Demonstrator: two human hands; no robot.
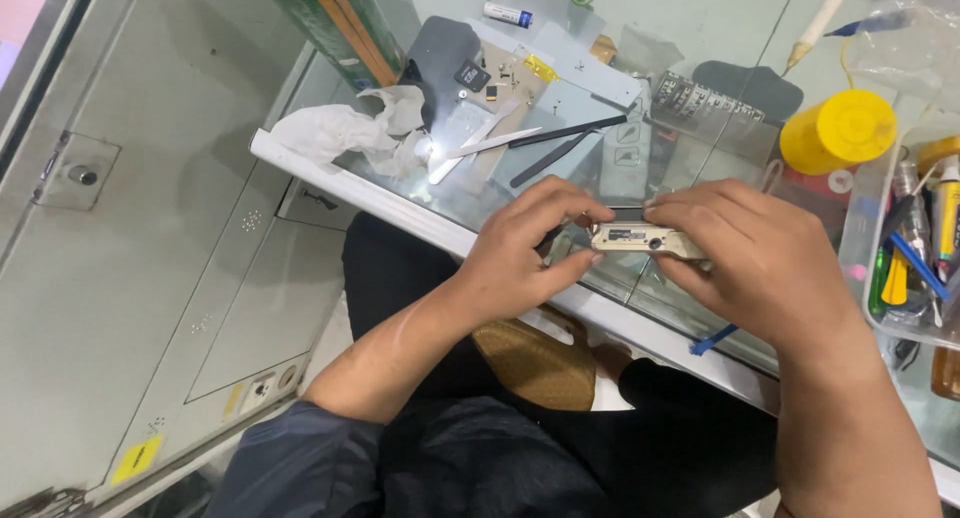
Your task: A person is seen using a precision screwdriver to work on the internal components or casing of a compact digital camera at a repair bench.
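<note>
The left hand (522, 246) is curled closed around the left end of a small beige, flat electronic part (640, 239), thumb below and fingers folded over the top edge. The right hand (745, 256) grips the part's other end the same way, its fingers bent down over the top and hiding most of that side. The part sits level between the two hands, just above the near edge of the glass-topped desk (400, 203); a small round opening shows on its face, and what kind of device it comes from cannot be told.

Both forearms rise from the lower edge of the view and converge toward the part, wrists slightly bent, the left forearm bare below a dark pushed-up sleeve.

Beyond the left hand lie a crumpled white tissue (345, 130), a pale flat pry tool (490, 143) and a thin black pry tool (565, 132). Farther beyond the right hand stands a yellow round lid (838, 130), and just to its right a clear plastic bin (905, 248) holds assorted tools. Below the hands, the person's lap is in dark clothing.
</note>
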